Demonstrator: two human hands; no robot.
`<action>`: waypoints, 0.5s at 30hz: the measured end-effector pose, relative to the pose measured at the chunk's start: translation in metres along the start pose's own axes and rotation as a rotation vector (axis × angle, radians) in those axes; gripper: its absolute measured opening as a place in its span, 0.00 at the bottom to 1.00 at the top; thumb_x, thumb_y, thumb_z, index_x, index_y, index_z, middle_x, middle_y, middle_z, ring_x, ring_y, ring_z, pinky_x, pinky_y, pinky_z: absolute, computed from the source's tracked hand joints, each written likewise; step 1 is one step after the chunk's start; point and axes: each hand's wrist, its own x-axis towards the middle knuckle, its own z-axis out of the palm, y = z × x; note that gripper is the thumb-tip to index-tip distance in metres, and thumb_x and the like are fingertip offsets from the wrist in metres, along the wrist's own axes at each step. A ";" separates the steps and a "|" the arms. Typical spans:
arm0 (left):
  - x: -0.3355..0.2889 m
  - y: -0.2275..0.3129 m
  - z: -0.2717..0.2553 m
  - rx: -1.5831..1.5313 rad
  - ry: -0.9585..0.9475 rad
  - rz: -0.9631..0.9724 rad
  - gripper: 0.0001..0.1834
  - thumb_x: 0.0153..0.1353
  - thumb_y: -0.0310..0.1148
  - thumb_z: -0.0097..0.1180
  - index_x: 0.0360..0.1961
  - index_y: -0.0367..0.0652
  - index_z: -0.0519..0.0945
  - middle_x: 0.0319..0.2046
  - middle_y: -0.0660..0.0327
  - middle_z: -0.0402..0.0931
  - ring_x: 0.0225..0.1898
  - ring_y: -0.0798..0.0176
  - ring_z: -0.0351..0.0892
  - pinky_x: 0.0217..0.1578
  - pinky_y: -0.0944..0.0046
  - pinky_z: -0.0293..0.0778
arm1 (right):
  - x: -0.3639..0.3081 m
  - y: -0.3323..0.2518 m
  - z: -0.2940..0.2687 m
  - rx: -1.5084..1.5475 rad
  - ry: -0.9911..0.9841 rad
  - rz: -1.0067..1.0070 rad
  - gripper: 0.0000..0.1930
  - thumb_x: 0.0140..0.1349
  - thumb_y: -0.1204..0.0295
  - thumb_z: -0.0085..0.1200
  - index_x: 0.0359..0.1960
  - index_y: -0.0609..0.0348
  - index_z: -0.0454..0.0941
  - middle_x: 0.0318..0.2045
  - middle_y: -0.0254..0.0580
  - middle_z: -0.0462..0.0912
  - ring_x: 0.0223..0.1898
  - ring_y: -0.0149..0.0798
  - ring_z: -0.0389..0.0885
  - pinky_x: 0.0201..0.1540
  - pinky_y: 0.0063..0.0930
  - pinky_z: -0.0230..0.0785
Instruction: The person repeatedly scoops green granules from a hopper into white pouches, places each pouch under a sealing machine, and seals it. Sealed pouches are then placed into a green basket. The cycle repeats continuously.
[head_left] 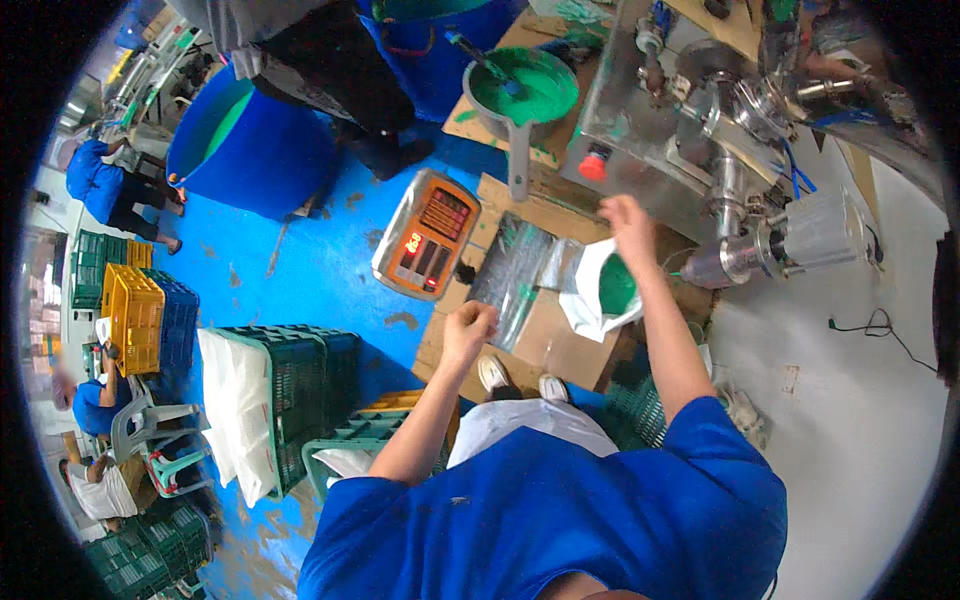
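A white pouch (pixel 584 310) stands with its mouth open, and green paste (pixel 617 285) shows inside. My right hand (pixel 630 232) is at the far edge of the pouch, fingers loosely bent and apart. Whether it touches the rim is hard to tell. To the left, my left hand (pixel 468 333) is closed in front of a pile of clear plastic bags (pixel 515 275); anything inside its fingers is hidden. Beneath the pouch lies brown cardboard (pixel 560 338). A digital scale (pixel 430 235) with an orange face and lit red digits sits beyond my left hand.
A metal filling machine (pixel 725 245) with a red button (pixel 593 167) stands right. Farther off are a handled pot (pixel 518 150) of green paste, a blue tub (pixel 250 150) and a standing person (pixel 330 70). Green crates (pixel 310 400) with white sacks (pixel 235 400) are left. Several people work far left.
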 end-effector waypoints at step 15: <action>0.009 -0.025 0.161 0.384 0.131 0.124 0.11 0.48 0.34 0.55 0.26 0.36 0.76 0.26 0.49 0.76 0.27 0.50 0.77 0.32 0.52 0.71 | -0.023 0.048 -0.083 0.021 -0.486 0.430 0.23 0.55 0.55 0.55 0.40 0.66 0.74 0.35 0.43 0.78 0.39 0.38 0.73 0.42 0.31 0.63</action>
